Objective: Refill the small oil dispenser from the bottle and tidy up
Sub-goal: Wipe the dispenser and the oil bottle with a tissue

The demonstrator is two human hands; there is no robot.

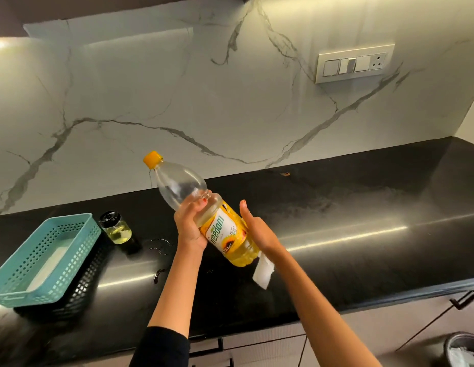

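- The left hand [189, 225] is showing red polish on a nail, chipped and patchy at the fingertip.
- A black sleeve [161, 348] is covering the left arm near the elbow, at the near edge of the view; the forearm beyond it is going bare.
- The right hand [258, 229] is wearing no ring or band that can be seen, and red polish is showing faintly at its thumb tip.
- The right forearm is going bare along its whole visible length, with no sleeve in view.

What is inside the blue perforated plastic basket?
The blue perforated plastic basket shows only a pale, flat floor or liner; its near wall hides the front part.
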